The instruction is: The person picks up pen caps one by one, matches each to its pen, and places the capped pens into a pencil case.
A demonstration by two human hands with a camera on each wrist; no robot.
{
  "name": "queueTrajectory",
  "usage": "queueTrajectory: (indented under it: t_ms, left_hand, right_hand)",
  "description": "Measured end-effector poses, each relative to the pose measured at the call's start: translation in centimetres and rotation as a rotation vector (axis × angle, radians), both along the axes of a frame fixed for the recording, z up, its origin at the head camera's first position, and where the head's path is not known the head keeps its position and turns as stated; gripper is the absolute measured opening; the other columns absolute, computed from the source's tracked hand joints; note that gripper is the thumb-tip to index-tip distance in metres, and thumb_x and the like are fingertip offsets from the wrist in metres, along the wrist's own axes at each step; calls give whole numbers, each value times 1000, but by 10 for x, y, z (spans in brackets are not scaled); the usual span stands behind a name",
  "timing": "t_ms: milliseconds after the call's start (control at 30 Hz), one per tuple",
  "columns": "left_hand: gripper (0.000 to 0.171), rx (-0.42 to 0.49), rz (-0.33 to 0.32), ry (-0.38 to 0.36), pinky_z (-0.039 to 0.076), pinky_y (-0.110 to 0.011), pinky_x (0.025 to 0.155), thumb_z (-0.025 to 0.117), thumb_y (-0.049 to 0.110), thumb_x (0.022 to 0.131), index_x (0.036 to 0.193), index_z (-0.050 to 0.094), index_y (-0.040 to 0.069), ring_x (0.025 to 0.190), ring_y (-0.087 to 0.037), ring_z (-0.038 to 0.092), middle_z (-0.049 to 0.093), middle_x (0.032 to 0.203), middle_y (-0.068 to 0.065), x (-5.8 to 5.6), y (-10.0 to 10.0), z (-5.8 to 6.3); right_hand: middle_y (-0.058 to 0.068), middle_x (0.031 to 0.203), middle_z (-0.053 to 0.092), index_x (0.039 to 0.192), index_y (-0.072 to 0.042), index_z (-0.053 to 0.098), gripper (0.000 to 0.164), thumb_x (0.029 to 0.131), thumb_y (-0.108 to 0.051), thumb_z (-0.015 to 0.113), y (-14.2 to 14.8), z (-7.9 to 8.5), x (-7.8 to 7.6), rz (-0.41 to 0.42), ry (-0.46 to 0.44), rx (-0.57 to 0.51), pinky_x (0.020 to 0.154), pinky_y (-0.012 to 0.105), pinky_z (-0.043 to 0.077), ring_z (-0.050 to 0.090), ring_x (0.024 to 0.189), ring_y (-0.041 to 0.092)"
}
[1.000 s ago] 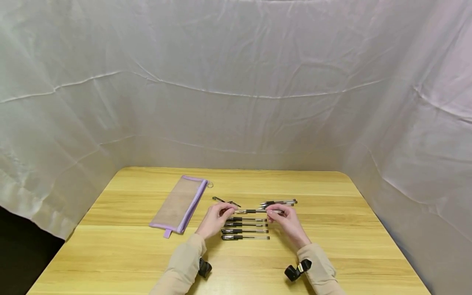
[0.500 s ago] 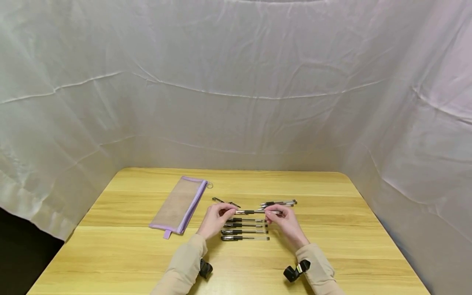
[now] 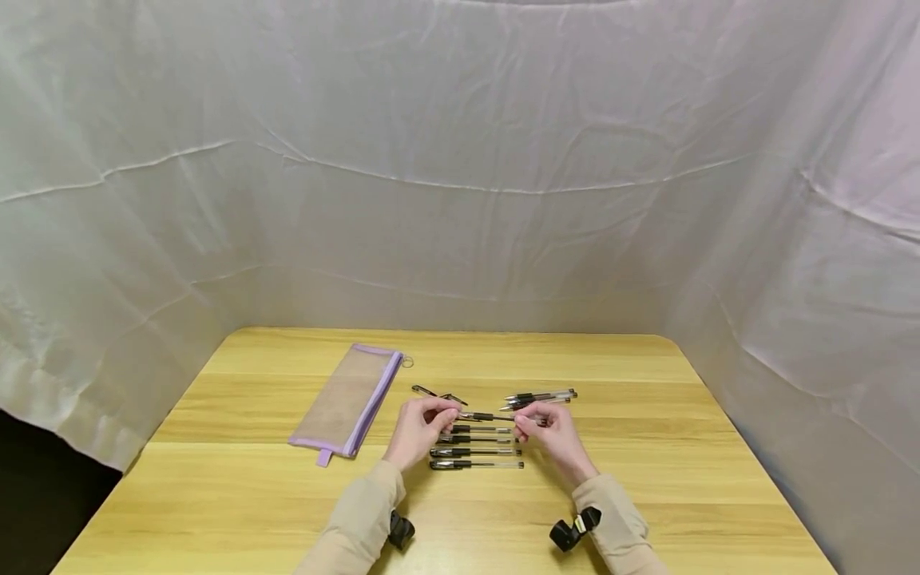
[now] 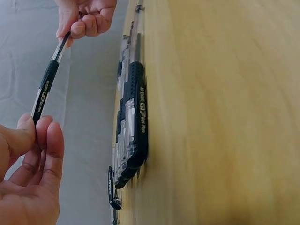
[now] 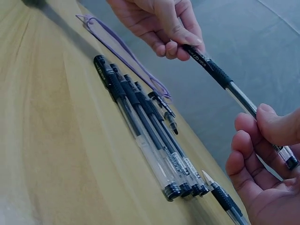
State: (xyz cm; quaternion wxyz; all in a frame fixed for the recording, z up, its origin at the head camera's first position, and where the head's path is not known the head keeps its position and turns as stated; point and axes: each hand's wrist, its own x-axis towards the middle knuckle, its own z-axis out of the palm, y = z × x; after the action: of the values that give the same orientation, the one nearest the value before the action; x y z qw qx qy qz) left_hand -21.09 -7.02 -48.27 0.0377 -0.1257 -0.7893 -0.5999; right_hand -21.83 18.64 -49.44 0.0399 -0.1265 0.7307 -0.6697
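A capped black gel pen (image 3: 485,416) is held level between my two hands, above the table. My left hand (image 3: 419,427) pinches its cap end between thumb and fingers. At the clear barrel end, my right hand (image 3: 552,434) grips it with thumb and fingertips, the black end plug showing in the right wrist view. Just nearer to me, several capped gel pens (image 3: 474,453) lie side by side in a row, caps to the left. Beyond my right hand lie several uncapped pens (image 3: 539,396), and loose pen caps (image 3: 424,390) lie beyond my left hand.
A purple-edged mesh zip pouch (image 3: 348,399) with a ring (image 3: 407,362) lies flat on the left of the wooden table (image 3: 647,479). Pale cloth (image 3: 460,239) hangs around the table's back and sides. A black wrist camera (image 3: 401,529) sits on each forearm.
Both hands keep hold of the same pen in nearly the same spot. My right fingertips have shifted slightly left, closer to my left hand. The pens, caps and pouch lie as before.
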Motion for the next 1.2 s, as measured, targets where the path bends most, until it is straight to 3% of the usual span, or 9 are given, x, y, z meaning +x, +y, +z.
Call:
queueTrajectory:
  t_ms: [267,400,600,867,1200]
  left_hand:
    - [16,9,9,9,56,-25,59,70,7,92,103,75,-3,70,-35,67,70,82,-25,4,2,2]
    - [15,25,12,-3,60,-35,65,70,7,92,103,76,-1,73,-33,69,72,88,-24,6,2,3]
    - [15,21,9,-5,61,-35,66,70,8,92,103,76,0,74,-32,69,73,88,-23,4,1,2]
    - [17,-78,31,-12,52,-18,64,66,10,96,105,75,-1,77,-30,69,72,86,-17,-4,-4,-5]
    - [15,-215,98,-30,52,-23,73,65,6,96,107,75,2,83,-16,65,74,95,-10,-16,-15,-9]
  right_hand:
    - [17,78,73,101,20,63,23,92,-1,67,-1,3,2,-41,-27,40,67,26,59,67,65,12]
    - [17,78,73,101,18,64,21,92,-1,67,0,3,2,-36,-32,57,68,27,59,67,65,13]
    - [21,79,72,103,18,64,23,93,-3,67,-1,3,1,-27,-16,84,68,28,59,66,65,14]
    - [24,89,70,109,13,65,24,95,-5,66,-3,-2,-1,-13,-21,142,70,26,58,64,71,11]
    - [22,95,74,107,3,70,16,92,-1,67,-1,-14,-13,-112,-1,314,71,19,54,64,76,12]
